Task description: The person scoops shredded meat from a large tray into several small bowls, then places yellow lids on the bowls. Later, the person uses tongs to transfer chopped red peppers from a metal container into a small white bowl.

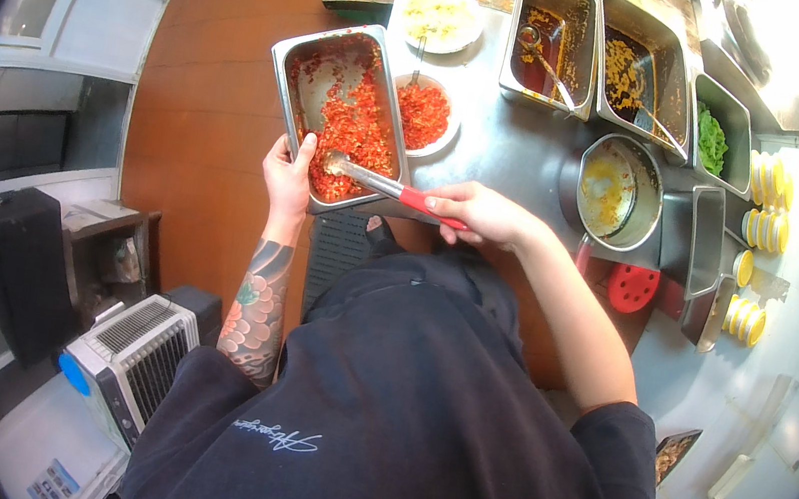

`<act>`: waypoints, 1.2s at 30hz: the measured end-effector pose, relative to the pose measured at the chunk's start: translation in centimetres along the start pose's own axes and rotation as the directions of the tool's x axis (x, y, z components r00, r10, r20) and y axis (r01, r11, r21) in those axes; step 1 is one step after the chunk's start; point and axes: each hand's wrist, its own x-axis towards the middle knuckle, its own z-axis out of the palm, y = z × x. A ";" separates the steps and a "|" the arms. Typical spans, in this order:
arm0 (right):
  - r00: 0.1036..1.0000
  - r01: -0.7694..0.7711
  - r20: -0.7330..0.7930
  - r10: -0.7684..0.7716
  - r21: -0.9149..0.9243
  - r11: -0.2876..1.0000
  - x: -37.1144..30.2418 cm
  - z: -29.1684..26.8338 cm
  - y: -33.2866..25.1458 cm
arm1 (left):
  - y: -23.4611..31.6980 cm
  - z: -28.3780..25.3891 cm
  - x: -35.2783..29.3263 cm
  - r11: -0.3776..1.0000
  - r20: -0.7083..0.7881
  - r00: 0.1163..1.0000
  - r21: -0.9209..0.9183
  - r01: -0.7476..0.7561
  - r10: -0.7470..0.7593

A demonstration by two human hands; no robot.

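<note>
My left hand [288,176] grips the near left edge of a deep rectangular steel pan [308,88], thumb over the rim. The pan is tilted and holds chopped red chili [355,128], heaped mostly along its right and near side. In my right hand [485,214] is the red handle of a long metal spoon [375,181], fingers wrapped round it. The spoon's head rests in the chili near the pan's close end. Just right of the pan, a white bowl [451,137] holds more chopped red chili, with a utensil handle sticking out.
Behind stands another white bowl [407,34] of pale chopped food. Two deep steel pans [548,92] [638,126] with dark oily sauce and ladles sit at the back right. A saucepan [649,197] and a pan of lettuce [711,139] are nearer. An air cooler [125,355] stands lower left.
</note>
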 end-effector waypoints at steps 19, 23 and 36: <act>0.842 0.187 -0.470 -0.266 -0.207 0.960 -5.3 -0.9 0.4 | -0.3 -1.0 3.1 0.997 -0.185 0.981 0.060 -0.052 0.062; 0.668 -0.216 -0.455 -0.588 -0.876 0.432 -1.7 -1.2 2.3 | 0.2 -1.3 3.2 0.994 -0.170 0.983 0.095 -0.049 0.065; 0.596 -0.243 -0.532 -0.601 -0.834 0.496 -4.6 -1.2 2.6 | 0.1 -2.2 2.5 0.991 -0.139 0.990 0.135 0.005 0.014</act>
